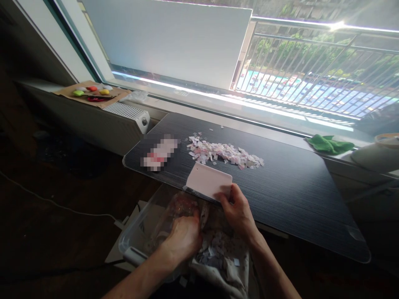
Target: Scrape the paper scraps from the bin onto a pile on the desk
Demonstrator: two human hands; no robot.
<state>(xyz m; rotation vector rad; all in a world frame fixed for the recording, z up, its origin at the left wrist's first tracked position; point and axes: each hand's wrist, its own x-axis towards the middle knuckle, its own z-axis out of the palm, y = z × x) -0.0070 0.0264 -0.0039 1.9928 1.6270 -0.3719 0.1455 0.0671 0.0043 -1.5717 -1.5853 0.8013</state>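
Observation:
My right hand (pixel 238 207) grips a pale, flat rectangular card (pixel 209 181) with rounded corners and a small hole, held over the table's near edge. Just beyond the card, a loose pile of small pale paper-like scraps (pixel 224 153) is spread on the dark table (pixel 296 199). Lower down, my left hand (pixel 186 233) is closed at a crinkled clear plastic bag (pixel 179 207) above a clear plastic bin (pixel 129 241); its fingertips are partly hidden. More scraps (pixel 215 249) lie on a pale cloth (pixel 238 272) below my hands.
A blurred pinkish item (pixel 158 153) lies at the table's left. A heater (pixel 132 114) and a brown board (pixel 90 94) with colourful pieces stand beyond it. A green cloth (pixel 329 143) rests on the sill at right. A cable (pixel 62 204) crosses the floor.

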